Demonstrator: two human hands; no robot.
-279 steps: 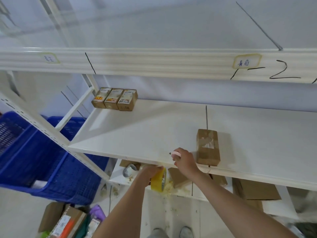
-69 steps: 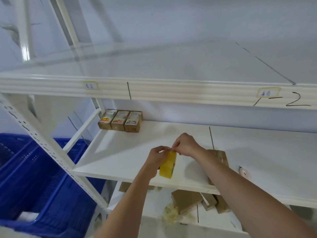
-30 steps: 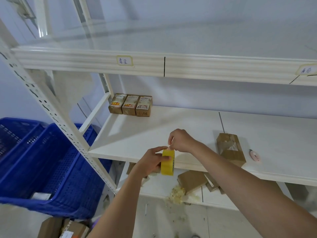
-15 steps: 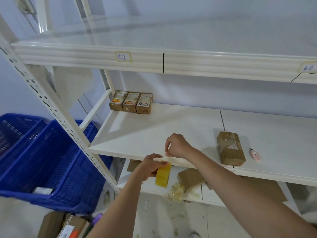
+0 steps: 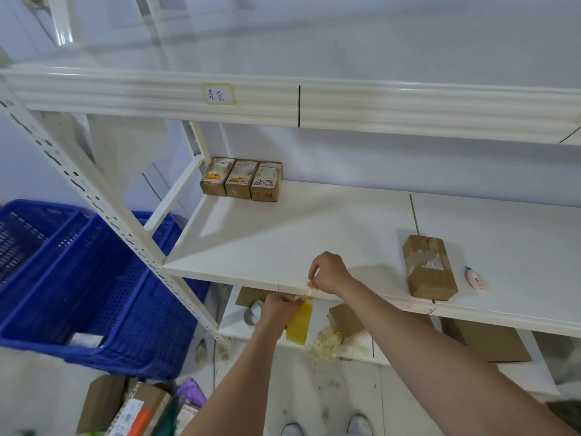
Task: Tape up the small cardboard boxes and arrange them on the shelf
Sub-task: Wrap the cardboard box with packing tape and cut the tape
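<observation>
Just below the shelf's front edge (image 5: 239, 280), the left hand (image 5: 278, 309) grips the yellow tape roll (image 5: 300, 322) while the right hand (image 5: 330, 273) pinches the tape's free end just above it; the thin strip could fold onto itself or tear if pulled crookedly. Farther right, the unsealed box (image 5: 429, 269) sits by the edge beside a pink cutter (image 5: 476, 280), where a careless arm could knock either off, well apart from the three taped boxes (image 5: 242, 180) at the back left.
</observation>
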